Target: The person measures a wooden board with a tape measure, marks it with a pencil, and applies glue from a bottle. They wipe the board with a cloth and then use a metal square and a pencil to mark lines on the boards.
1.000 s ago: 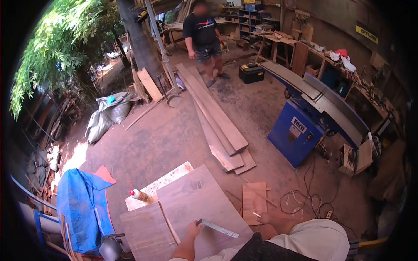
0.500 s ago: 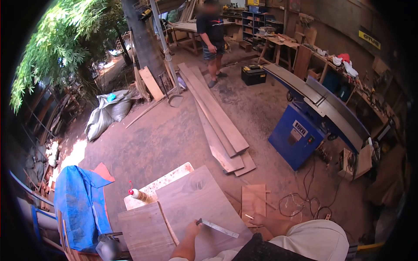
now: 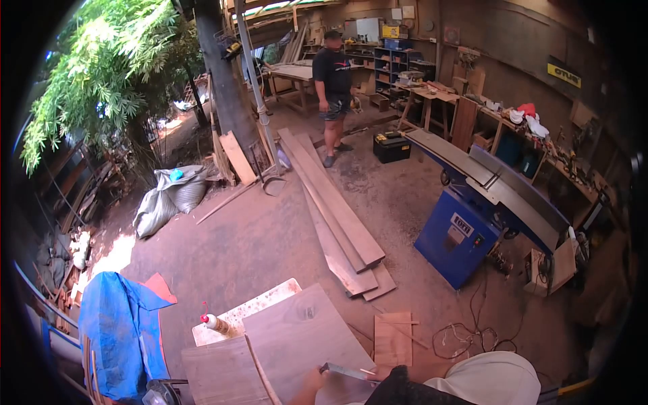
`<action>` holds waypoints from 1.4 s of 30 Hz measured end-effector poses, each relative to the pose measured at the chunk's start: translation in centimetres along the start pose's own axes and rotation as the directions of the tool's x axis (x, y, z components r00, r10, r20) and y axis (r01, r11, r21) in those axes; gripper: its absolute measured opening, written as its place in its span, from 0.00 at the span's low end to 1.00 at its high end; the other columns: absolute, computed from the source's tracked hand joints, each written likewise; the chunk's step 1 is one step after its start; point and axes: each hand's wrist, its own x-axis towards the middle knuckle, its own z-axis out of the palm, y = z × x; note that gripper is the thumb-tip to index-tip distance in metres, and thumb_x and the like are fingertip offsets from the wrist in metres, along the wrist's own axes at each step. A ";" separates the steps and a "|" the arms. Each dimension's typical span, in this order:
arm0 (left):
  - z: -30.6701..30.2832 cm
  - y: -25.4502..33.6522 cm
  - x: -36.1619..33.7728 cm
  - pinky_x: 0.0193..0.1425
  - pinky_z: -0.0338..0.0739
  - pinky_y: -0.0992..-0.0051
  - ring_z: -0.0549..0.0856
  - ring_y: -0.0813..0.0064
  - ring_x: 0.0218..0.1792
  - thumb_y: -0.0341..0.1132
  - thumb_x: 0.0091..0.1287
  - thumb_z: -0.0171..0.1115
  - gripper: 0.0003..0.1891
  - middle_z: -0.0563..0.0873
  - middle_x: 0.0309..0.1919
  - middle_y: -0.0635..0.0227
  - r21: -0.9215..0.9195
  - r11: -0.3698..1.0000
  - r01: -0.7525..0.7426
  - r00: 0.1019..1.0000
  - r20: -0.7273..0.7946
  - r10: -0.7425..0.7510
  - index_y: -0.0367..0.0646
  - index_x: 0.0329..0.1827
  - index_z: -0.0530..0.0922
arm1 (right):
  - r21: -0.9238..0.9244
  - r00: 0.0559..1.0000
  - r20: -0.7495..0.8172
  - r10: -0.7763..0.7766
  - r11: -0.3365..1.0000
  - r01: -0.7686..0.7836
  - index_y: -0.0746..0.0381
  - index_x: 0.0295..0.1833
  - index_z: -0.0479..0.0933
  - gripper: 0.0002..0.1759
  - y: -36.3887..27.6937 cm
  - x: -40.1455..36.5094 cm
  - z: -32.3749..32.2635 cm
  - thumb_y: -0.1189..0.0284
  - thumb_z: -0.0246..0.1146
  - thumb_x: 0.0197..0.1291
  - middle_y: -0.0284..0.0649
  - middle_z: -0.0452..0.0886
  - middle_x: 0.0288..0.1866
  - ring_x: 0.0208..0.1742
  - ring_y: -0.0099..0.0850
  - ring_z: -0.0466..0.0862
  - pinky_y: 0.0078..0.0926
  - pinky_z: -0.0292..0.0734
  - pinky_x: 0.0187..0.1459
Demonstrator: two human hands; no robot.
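Near the bottom centre, my left hand (image 3: pixel 312 383) is closed on the handle end of a metal square (image 3: pixel 351 372), over a wide wooden board (image 3: pixel 307 331). My right hand (image 3: pixel 382 372) is at the blade's far end, with a thin pale stick (image 3: pixel 367 371) at its fingers; the hand is small and partly hidden by dark cloth. A narrow wooden strip (image 3: pixel 260 368) lies on the board left of my left hand. Behind the board, a glue bottle with a red cap (image 3: pixel 214 322) rests on a stained white panel (image 3: pixel 270 301).
Long planks (image 3: pixel 337 216) lie on the floor ahead. A blue jointer machine (image 3: pixel 453 236) stands at right, with cables (image 3: pixel 472 337) below. Blue tarp (image 3: pixel 121 331) hangs at left. Another person (image 3: pixel 332 88) stands farther back near a black toolbox (image 3: pixel 391 147).
The view has tilted up. My left hand and the square have moved towards my body, and my right hand has come close to the square's far end. The other person's arm has lowered.
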 end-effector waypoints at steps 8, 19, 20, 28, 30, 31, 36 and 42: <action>-0.4 0.0 -1.6 0.51 0.76 0.58 0.84 0.48 0.47 0.45 0.63 0.63 0.22 0.85 0.42 0.46 -0.154 0.987 -0.044 0.995 -0.094 0.030 0.38 0.53 0.78 | 0.180 0.983 0.131 0.127 0.972 -0.150 0.58 0.39 0.82 0.19 -0.7 0.6 0.6 0.53 0.59 0.65 0.31 0.81 0.25 0.28 0.20 0.79 0.25 0.73 0.31; 3.2 -5.8 -0.3 0.54 0.75 0.58 0.82 0.54 0.52 0.46 0.65 0.61 0.22 0.84 0.47 0.53 -0.007 0.999 -0.047 0.999 0.003 0.047 0.47 0.59 0.76 | 0.035 0.994 0.107 0.037 0.999 -0.041 0.61 0.45 0.81 0.23 1.2 0.9 1.5 0.51 0.59 0.65 0.34 0.82 0.29 0.32 0.23 0.80 0.27 0.75 0.36; 3.2 -5.8 -0.3 0.54 0.75 0.58 0.82 0.54 0.52 0.46 0.65 0.61 0.22 0.84 0.47 0.53 -0.006 0.999 -0.047 0.999 0.005 0.047 0.47 0.59 0.76 | -0.002 0.992 0.111 0.059 0.998 -0.059 0.61 0.45 0.82 0.22 1.0 0.7 1.4 0.52 0.58 0.65 0.36 0.83 0.30 0.32 0.25 0.81 0.28 0.75 0.36; 1.3 -2.7 -0.9 0.33 0.79 0.64 0.84 0.67 0.23 0.40 0.64 0.58 0.22 0.84 0.26 0.58 -0.118 0.991 0.069 0.971 0.236 -0.039 0.45 0.61 0.75 | -0.022 0.992 0.097 0.076 0.997 -0.074 0.62 0.48 0.80 0.25 1.9 0.2 0.6 0.49 0.58 0.65 0.36 0.82 0.31 0.34 0.25 0.81 0.29 0.74 0.39; 1.3 -2.6 -0.6 0.38 0.79 0.63 0.85 0.63 0.29 0.41 0.63 0.59 0.22 0.85 0.30 0.55 -0.091 0.995 0.035 0.979 0.205 -0.016 0.44 0.59 0.76 | 0.028 0.992 0.102 0.079 0.996 -0.082 0.61 0.48 0.80 0.25 2.2 0.4 0.5 0.49 0.58 0.65 0.36 0.82 0.31 0.34 0.25 0.81 0.29 0.74 0.39; 1.4 -2.6 -0.4 0.44 0.78 0.61 0.86 0.58 0.35 0.42 0.63 0.59 0.22 0.86 0.34 0.53 -0.063 0.998 0.003 0.984 0.176 0.008 0.43 0.58 0.77 | 0.023 0.989 0.107 0.097 0.995 -0.100 0.61 0.48 0.80 0.25 2.3 0.5 0.4 0.49 0.58 0.65 0.35 0.82 0.30 0.34 0.25 0.80 0.29 0.74 0.38; 1.9 -3.4 1.0 0.52 0.76 0.59 0.85 0.51 0.45 0.43 0.61 0.60 0.20 0.86 0.42 0.48 -0.046 0.999 -0.015 0.992 0.122 0.020 0.41 0.52 0.80 | -0.031 0.994 0.082 0.077 0.997 -0.075 0.62 0.46 0.80 0.24 2.0 0.6 0.4 0.50 0.58 0.65 0.34 0.80 0.28 0.32 0.24 0.78 0.28 0.73 0.36; 1.4 -2.8 1.0 0.52 0.76 0.59 0.84 0.50 0.47 0.42 0.61 0.61 0.18 0.85 0.42 0.48 -0.059 0.998 0.019 0.996 0.089 -0.014 0.40 0.50 0.81 | -0.014 0.995 0.072 0.063 0.998 -0.063 0.62 0.45 0.80 0.24 1.0 0.3 0.2 0.50 0.60 0.64 0.33 0.79 0.28 0.32 0.23 0.78 0.27 0.72 0.35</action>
